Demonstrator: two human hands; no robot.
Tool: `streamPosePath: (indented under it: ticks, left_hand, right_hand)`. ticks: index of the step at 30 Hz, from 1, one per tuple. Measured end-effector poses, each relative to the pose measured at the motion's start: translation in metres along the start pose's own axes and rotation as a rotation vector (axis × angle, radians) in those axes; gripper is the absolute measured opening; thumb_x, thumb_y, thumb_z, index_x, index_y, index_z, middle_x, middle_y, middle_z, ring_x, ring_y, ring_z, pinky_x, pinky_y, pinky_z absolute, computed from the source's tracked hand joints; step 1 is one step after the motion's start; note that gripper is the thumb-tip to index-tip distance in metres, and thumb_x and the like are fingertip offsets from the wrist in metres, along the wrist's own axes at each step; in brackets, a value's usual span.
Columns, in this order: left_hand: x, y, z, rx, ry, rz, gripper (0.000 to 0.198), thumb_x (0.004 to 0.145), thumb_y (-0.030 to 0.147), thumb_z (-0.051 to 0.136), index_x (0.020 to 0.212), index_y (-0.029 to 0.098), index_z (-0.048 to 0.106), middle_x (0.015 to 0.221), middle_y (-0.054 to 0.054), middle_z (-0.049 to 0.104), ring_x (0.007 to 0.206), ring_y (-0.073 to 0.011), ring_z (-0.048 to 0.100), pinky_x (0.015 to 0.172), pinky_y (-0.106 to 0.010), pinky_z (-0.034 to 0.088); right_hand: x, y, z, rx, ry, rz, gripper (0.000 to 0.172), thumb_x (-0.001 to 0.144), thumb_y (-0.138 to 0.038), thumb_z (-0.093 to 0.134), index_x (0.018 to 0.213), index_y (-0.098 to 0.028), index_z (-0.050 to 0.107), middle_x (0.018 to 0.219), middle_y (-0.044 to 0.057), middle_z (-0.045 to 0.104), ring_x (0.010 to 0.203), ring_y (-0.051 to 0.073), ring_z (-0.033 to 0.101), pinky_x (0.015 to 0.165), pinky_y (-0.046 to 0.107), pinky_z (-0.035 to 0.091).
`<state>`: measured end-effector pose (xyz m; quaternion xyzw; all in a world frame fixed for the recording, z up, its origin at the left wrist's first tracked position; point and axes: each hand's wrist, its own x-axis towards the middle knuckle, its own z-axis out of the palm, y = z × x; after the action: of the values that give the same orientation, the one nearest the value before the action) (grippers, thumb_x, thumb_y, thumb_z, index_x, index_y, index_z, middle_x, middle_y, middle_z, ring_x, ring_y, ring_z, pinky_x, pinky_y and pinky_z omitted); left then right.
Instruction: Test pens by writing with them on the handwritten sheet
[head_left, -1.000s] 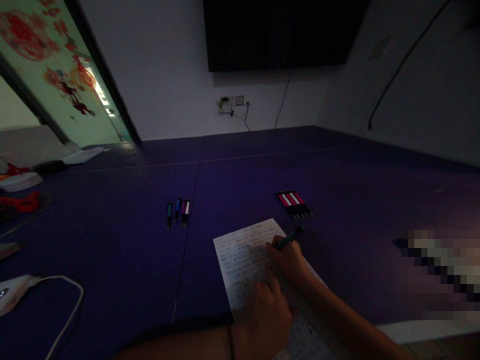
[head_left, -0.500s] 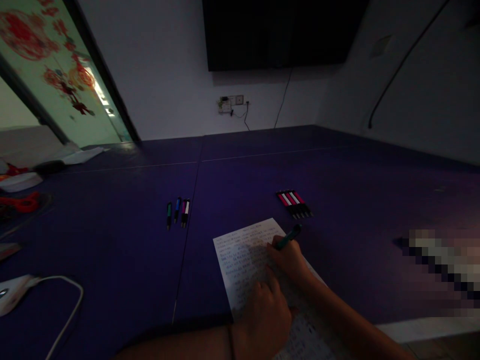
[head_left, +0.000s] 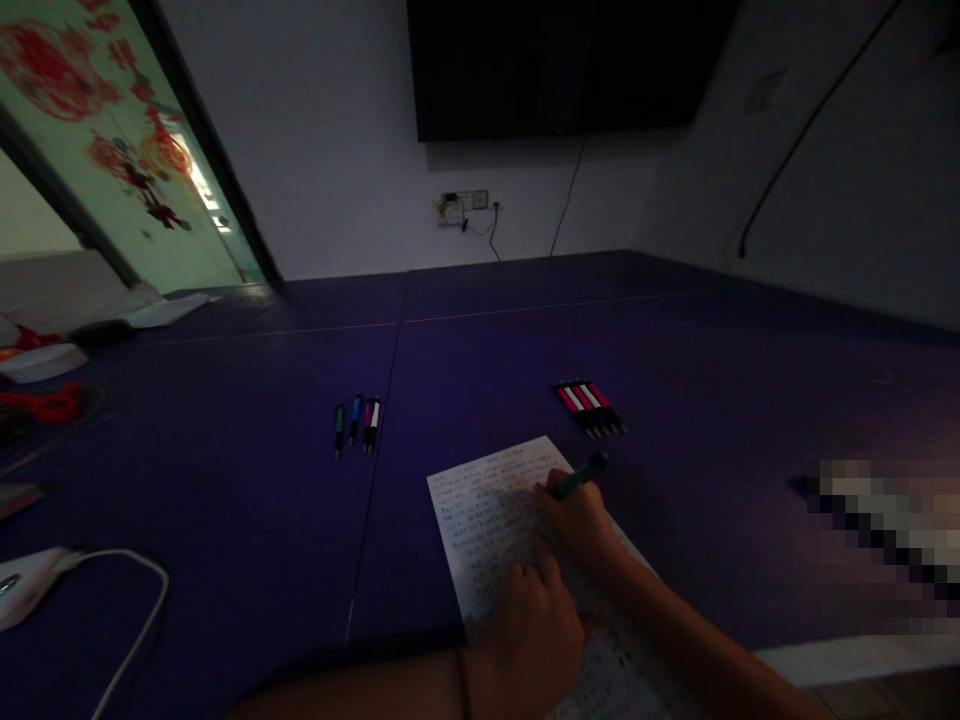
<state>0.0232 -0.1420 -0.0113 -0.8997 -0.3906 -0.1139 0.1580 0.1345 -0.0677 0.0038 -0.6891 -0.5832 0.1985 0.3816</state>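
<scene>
White paper sheet (head_left: pixel 469 520) with rows of handwriting lies aslant on the dark purple tabletop (head_left: pixel 262 500), under both hands. I see the right hand (head_left: pixel 577 515) closed in a writing grip around a slim green pen with a dark end (head_left: pixel 581 476), which leans up toward the right, its writing tip hidden behind the fingers. The left hand (head_left: pixel 532 625) lies over the sheet below, index finger reaching forward, the other fingers curled; its palm is turned from me, so I cannot tell how tightly it closes or whether anything is beneath.

Beyond the sheet's far edge I have purple surface running back to the wall. A side-by-side row of pink and white pens with black grips (head_left: pixel 589 408) sits near its far right corner; four loose pens in green, blue, purple and white (head_left: pixel 355 420) lie well off to the left, beside a seam.

The sheet's near end leaves my view at the bottom, and its lettering is too dim to read. Pixelation blurs a long, pale object (head_left: pixel 892 515) at right.
</scene>
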Motion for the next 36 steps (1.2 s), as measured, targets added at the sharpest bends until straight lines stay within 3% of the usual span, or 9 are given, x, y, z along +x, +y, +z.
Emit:
streamPosePath:
  ticks: [36]
  left_hand:
    - [0.0003, 0.0000, -0.0018, 0.019, 0.047, -0.019, 0.049, 0.077, 0.042, 0.046, 0.099, 0.000, 0.057, 0.101, -0.023, 0.055, 0.066, -0.0186, 0.054, 0.056, -0.032, 0.041]
  right_hand:
    - [0.0019, 0.0030, -0.0005, 0.006, 0.045, -0.005, 0.021, 0.062, -0.032, 0.043, 0.045, -0.021, 0.038, 0.039, -0.003, 0.041, 0.041, 0.011, 0.039, 0.043, 0.023, 0.030]
